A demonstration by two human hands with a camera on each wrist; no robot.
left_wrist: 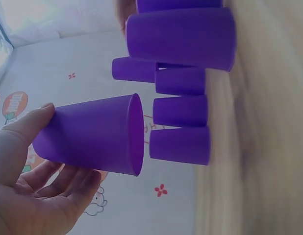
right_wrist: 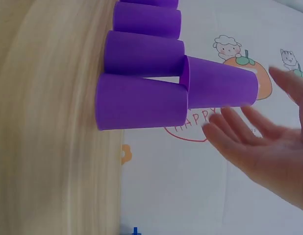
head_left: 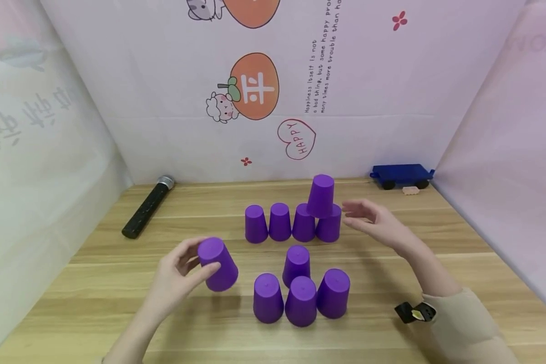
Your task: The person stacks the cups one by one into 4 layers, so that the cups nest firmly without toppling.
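In the head view my left hand (head_left: pixel 182 268) grips an upside-down purple cup (head_left: pixel 219 265), held above the table with its thumb on the near side. The left wrist view shows this cup (left_wrist: pixel 92 134) between thumb and fingers. Farther back, several upside-down purple cups stand in a row, among them the leftmost cup (head_left: pixel 256 224). One more cup (head_left: pixel 321 196) rests on top of the two rightmost. Beside that raised cup, my right hand (head_left: pixel 373 220) has its fingers apart from it, holding nothing. In the right wrist view the raised cup (right_wrist: pixel 220 84) is near the fingertips.
Nearer the front, three upside-down cups stand side by side, the middle one (head_left: pixel 301 302) foremost, with another cup (head_left: pixel 297 265) behind them. A microphone (head_left: pixel 148 208) lies at the left. A blue toy wagon (head_left: pixel 401 176) and a small pink block (head_left: pixel 410 190) sit at back right.
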